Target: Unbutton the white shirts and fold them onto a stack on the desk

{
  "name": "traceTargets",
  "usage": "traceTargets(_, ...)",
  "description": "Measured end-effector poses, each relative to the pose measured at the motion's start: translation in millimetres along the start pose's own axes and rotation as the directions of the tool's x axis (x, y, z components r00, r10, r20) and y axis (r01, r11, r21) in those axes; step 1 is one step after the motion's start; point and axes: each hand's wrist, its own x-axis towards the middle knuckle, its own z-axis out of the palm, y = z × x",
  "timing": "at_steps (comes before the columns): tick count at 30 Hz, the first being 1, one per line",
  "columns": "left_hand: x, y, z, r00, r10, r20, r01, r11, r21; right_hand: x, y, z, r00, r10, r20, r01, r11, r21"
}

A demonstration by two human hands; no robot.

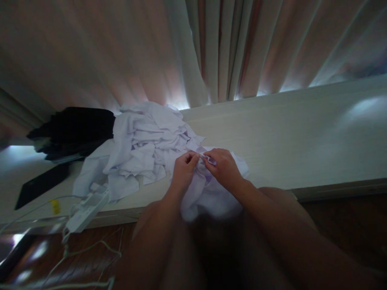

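Curtains point(223, 48) hang behind pale ledge point(281, 137) w/ wht cloth point(208, 197) over frt edge point(341, 188)

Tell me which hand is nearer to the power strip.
Left. The left hand is to the right of the power strip, pinching white cloth; the right hand is farther right.

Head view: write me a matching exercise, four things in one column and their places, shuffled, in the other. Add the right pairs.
Things
1. black pile
2. power strip
3. curtain
4. white cloth

Places
A. pinched in the fingers of the left hand and the right hand
B. just left of the white pile
C. hanging along the far side of the ledge
D. at the near edge of the ledge

Right pairs: 1-B, 2-D, 3-C, 4-A
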Motion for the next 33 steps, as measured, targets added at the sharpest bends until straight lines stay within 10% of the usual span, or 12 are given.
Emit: traceTargets(33, 3, -5, -10.9, 0.968, 0.129, 0.216, -0.176, 0.961, 0.212, 5, 7, -16, 0.967, 0.184, 0.178, -0.237, 0.905, 0.352)
